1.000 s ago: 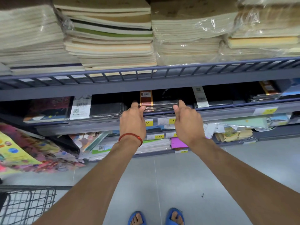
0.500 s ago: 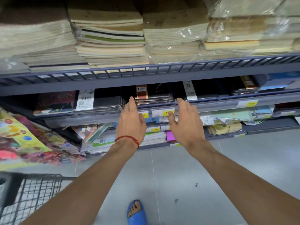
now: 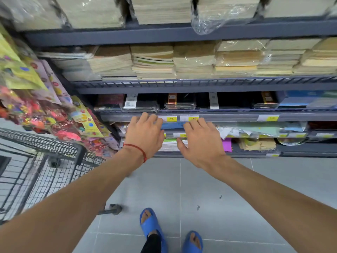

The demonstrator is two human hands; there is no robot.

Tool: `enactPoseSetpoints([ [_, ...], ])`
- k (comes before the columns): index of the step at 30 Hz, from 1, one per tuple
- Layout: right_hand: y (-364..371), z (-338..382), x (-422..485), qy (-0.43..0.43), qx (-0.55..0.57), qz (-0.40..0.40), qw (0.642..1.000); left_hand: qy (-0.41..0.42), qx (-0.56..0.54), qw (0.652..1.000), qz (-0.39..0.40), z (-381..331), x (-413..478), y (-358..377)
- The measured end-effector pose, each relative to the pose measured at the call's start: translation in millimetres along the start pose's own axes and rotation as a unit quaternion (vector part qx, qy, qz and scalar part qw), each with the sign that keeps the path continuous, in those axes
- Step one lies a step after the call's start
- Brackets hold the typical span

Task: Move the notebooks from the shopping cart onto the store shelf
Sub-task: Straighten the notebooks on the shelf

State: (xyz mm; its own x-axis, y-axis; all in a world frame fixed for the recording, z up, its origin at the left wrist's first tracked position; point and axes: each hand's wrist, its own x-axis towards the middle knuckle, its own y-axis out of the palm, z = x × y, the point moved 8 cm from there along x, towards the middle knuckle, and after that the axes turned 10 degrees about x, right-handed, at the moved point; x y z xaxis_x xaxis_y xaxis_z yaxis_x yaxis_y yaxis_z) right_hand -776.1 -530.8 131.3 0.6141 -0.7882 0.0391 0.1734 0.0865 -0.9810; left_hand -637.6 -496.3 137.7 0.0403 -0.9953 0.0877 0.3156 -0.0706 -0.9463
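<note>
Head view: left hand (image 3: 145,132) and right hand (image 3: 202,141) hover empty, fingers loosely spread, just before the shelf (image 3: 228,116), where wrapped notebooks (image 3: 179,104) lie stacked. This placing looks finished; next probably means turning left to the cart (image 3: 45,167).

Matt metal, glossy film before you.
Your shelf (image 3: 200,87) is dull grey painted metal; notebooks (image 3: 179,104) wear shiny clear plastic film; the cart (image 3: 54,172) is black metal wire; floor tiles (image 3: 264,189) look smooth.
</note>
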Motion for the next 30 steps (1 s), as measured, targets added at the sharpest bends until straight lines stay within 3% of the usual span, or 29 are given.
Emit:
enactPoseSetpoints([
  [4, -7, 28, -3, -0.028, -0.013, 0.02, 0.999, -0.001, 0.011, 1.0, 0.013, 23, -14, -14],
  [10, 0, 65, 21, 0.003, 0.009, 0.034, 0.999, -0.017, -0.006, 1.0, 0.018, 74, -20, -2],
  [22, 68, 101, 105, 0.126, 0.075, 0.012, 0.989, 0.015, -0.08, 0.994, 0.074, 166, 14, 118],
  [30, 122, 70, 156, 0.161, 0.183, -0.019, 0.97, -0.074, -0.238, 0.964, 0.086, 171, 47, 201],
])
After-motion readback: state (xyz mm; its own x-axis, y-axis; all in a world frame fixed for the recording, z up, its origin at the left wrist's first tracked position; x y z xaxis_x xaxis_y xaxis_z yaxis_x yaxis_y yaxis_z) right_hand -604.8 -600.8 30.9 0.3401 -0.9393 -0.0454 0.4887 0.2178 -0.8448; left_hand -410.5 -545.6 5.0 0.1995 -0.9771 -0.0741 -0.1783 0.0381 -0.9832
